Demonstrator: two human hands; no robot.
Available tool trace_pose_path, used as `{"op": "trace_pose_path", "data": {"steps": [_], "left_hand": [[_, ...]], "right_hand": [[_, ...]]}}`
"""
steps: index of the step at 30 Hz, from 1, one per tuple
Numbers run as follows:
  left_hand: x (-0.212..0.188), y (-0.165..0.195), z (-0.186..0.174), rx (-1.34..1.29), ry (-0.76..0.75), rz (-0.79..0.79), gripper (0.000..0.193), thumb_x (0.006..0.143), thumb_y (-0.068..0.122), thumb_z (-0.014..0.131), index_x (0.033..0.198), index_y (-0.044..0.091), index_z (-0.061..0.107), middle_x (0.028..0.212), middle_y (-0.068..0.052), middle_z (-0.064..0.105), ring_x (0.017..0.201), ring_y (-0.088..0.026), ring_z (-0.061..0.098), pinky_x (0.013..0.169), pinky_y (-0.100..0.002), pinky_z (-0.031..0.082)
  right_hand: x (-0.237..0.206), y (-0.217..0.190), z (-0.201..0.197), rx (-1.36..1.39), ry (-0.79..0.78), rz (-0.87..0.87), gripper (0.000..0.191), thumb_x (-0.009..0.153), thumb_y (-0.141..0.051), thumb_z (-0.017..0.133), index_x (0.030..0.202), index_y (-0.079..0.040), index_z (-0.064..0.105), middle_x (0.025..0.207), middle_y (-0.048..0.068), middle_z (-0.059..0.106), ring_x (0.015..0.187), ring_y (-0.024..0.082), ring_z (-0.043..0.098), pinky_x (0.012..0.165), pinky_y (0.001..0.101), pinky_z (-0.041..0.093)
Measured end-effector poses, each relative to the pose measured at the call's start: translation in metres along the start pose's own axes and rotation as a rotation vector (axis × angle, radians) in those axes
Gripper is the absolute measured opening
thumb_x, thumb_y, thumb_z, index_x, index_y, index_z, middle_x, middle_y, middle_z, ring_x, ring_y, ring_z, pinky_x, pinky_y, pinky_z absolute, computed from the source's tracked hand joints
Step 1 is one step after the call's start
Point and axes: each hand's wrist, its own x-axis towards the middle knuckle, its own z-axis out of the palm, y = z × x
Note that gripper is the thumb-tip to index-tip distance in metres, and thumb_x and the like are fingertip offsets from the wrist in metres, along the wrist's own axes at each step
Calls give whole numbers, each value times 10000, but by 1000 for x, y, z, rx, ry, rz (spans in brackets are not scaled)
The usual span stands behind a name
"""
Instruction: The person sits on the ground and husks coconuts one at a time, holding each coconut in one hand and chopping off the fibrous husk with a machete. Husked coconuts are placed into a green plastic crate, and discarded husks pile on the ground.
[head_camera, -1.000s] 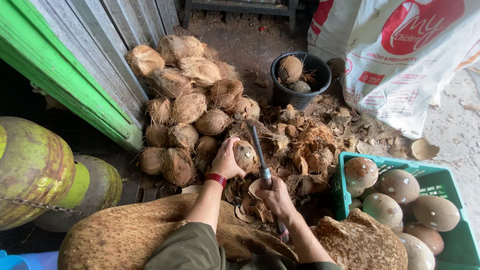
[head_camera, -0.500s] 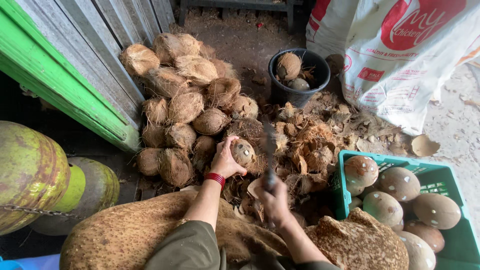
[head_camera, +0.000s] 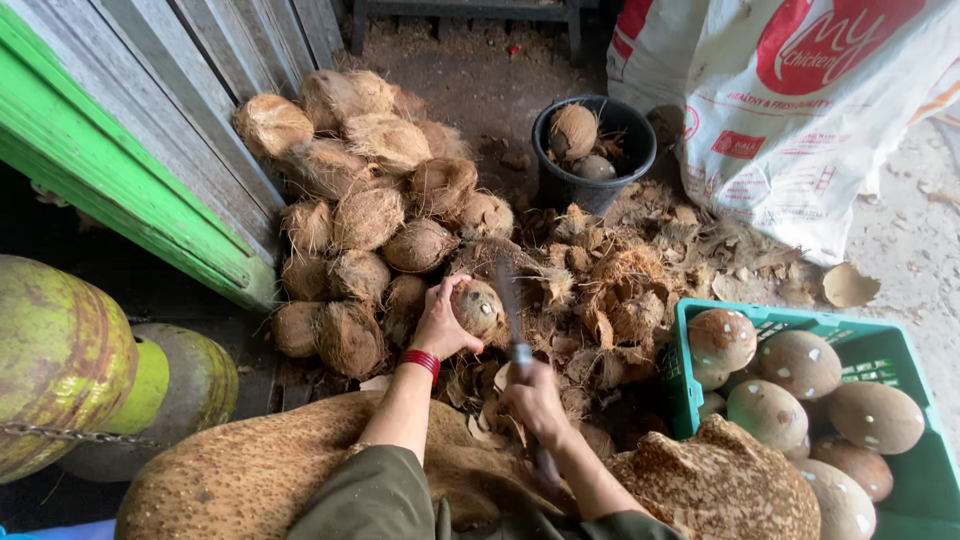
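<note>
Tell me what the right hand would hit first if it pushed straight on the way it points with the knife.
Probably the coconut held in the left hand. The right hand points its knife up toward it; the blurred blade seems beside the nut, and depth is unclear.

Head camera, steeply downward, close

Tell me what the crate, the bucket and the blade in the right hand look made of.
Crate: green moulded plastic, slotted walls, slightly glossy. Bucket: black plastic, likely, with a thin, dull rim. Blade held by the right hand: apparently metal, grey and slim, though blurred.
</note>
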Motion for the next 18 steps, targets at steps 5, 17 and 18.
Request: {"op": "trace_pose_path", "data": {"steps": [5,17,18], "left_hand": [[-2,4,-2,46,-8,3,1150,418,48,933,1357,394,366,1435,-100,320,1359,-369,428,1119,-520,467],[9,-5,7,58,43,16,1209,424,26,936,1400,437,353,1501,-112,290,1387,-375,417,1087,-523,495],[9,-3,9,56,44,19,1222,415,35,943,1406,434,348,1512,-122,280,1386,-377,421,1074,-517,511]], "right_hand": [[1,9,-16,-72,-107,246,103,764,8,652,792,-68,588,664,65,619,468,137,536,411,301,498],[13,54,-1,131,-45,379,116,733,79,608,767,-9,540,590,73,554,373,147,459,327,298,391],[14,58,-3,117,-70,370,123,730,78,619,776,-12,549,590,82,557,379,148,472,334,292,401]]}}
